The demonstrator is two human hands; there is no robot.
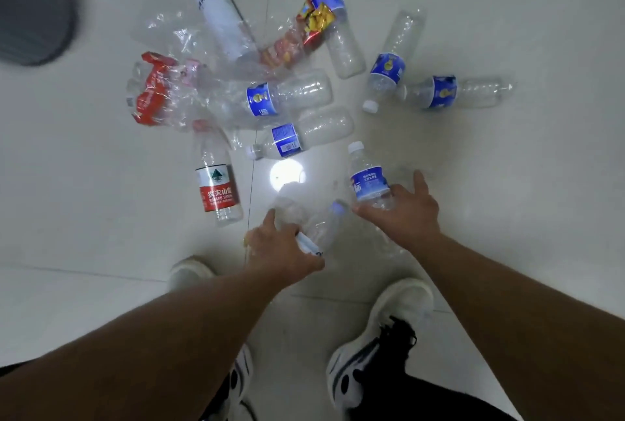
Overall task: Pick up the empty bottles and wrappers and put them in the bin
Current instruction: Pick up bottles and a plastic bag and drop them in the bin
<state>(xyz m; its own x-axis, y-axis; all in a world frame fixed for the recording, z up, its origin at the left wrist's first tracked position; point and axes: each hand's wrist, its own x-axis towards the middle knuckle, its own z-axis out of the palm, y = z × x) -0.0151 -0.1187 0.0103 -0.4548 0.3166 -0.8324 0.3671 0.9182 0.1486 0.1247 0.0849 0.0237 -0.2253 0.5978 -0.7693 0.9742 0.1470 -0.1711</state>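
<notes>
Head view, each hand's grip round clear crinkled bottles, seemingly

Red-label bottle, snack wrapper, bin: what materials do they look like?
Red-label bottle: looks like thin clear plastic, glossy; the floor shows through it. Snack wrapper: likely printed plastic or foil film, shiny and creased. Bin: dark grey, ribbed side, probably plastic; too blurred to be sure.
</notes>
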